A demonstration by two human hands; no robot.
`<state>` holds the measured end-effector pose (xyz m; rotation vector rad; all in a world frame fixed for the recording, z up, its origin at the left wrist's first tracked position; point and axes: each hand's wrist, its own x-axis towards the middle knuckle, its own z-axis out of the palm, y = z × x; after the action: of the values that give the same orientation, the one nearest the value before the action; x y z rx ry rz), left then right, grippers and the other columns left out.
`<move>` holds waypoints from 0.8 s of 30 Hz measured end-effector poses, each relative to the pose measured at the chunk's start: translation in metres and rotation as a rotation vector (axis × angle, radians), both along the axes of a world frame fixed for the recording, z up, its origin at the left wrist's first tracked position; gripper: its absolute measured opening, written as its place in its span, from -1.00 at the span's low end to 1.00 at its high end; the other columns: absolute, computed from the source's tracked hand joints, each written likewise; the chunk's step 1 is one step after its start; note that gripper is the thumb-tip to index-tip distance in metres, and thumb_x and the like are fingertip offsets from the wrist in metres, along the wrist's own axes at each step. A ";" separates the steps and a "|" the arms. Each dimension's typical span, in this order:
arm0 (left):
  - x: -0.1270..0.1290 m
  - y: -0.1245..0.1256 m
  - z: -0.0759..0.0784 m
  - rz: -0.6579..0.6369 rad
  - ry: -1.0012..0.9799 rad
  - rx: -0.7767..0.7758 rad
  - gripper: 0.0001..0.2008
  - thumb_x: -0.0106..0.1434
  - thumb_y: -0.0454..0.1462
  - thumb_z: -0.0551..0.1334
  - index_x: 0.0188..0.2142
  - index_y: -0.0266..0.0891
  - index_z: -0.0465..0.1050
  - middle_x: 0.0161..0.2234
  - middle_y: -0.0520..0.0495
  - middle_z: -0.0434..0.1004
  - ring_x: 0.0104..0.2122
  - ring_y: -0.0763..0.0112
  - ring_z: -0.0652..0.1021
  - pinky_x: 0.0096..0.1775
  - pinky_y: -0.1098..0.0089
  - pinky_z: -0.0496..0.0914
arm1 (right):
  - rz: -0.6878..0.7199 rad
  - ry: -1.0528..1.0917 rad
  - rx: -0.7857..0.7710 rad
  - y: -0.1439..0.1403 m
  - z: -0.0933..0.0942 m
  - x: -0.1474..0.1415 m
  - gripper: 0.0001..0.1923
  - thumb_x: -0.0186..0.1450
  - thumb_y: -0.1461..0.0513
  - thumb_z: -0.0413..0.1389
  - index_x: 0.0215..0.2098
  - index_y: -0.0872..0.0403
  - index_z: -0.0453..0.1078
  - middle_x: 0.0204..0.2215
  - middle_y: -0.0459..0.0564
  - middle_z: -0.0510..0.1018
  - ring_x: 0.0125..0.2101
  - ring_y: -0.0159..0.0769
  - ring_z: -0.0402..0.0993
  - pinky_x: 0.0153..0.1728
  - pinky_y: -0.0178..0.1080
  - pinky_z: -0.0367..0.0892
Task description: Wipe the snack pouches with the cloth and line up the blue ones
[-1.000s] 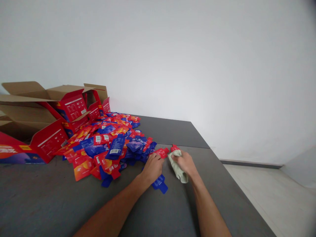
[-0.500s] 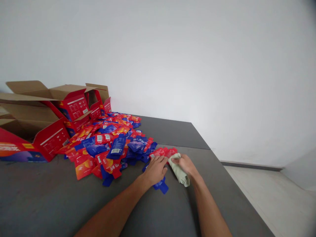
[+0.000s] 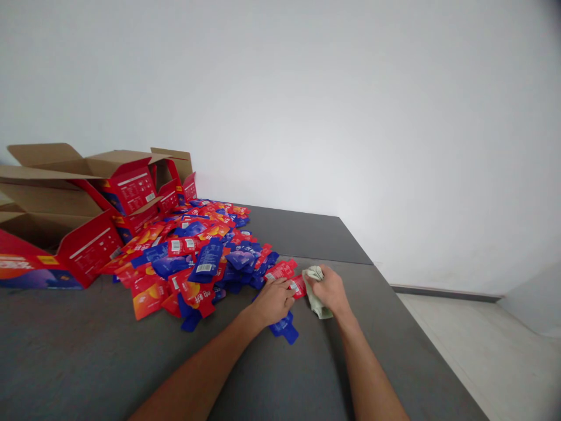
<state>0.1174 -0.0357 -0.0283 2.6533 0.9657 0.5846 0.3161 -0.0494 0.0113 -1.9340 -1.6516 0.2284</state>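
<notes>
My right hand (image 3: 331, 290) is closed around a pale, crumpled cloth (image 3: 315, 295), which it presses against the dark table top. My left hand (image 3: 272, 302) lies palm down with its fingers stretched over a red packet (image 3: 298, 286) with white print. The fingertips rest on that packet's left end, and its right end reaches toward the cloth. Another red packet (image 3: 280, 269) lies just beyond the left fingers. Partly hidden under the left hand is a blue packet (image 3: 284, 328).
A loose heap of red and blue packets (image 3: 205, 260) spreads to the left of my hands. Farther left stand several open red cardboard boxes (image 3: 94, 248). The dark table (image 3: 307, 234) ends at a right edge above a pale floor, and a white wall (image 3: 307, 117) rises behind.
My right hand has shifted slightly away from me with the cloth, which is now more bunched. More of the red packet shows between the hands. My left hand has barely moved.
</notes>
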 end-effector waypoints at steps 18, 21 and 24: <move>0.009 -0.003 -0.005 0.082 -0.031 0.023 -0.82 0.29 -0.19 0.20 -0.20 -0.17 0.54 0.01 -0.14 0.55 0.07 0.14 0.46 0.10 0.15 0.26 | -0.061 -0.101 0.022 0.008 -0.018 0.016 -0.81 0.26 0.28 0.07 -0.24 0.10 0.52 -0.30 0.14 0.63 -0.25 -0.17 0.50 -0.28 -0.32 0.17; 0.017 -0.005 -0.007 0.149 -0.077 0.022 -0.74 0.22 -0.15 0.28 -0.14 -0.20 0.46 -0.06 -0.16 0.55 0.01 0.13 0.47 0.07 0.15 0.28 | 0.029 -0.079 -0.002 0.006 -0.016 -0.005 -0.84 0.19 0.31 0.12 -0.28 0.06 0.52 -0.34 0.07 0.64 -0.27 -0.22 0.52 -0.31 -0.35 0.17; 0.022 -0.006 -0.009 0.200 -0.060 0.026 -0.72 0.25 -0.15 0.25 -0.10 -0.24 0.40 -0.09 -0.20 0.53 -0.02 0.11 0.47 0.03 0.15 0.30 | 0.103 -0.036 -0.037 0.003 -0.014 -0.022 -0.86 0.13 0.34 0.15 -0.37 0.04 0.52 -0.40 -0.01 0.64 -0.32 -0.28 0.54 -0.36 -0.40 0.17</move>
<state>0.1398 -0.0416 -0.0376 2.5627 1.2228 0.7194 0.2937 -0.0462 -0.0023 -1.8923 -1.7838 0.2677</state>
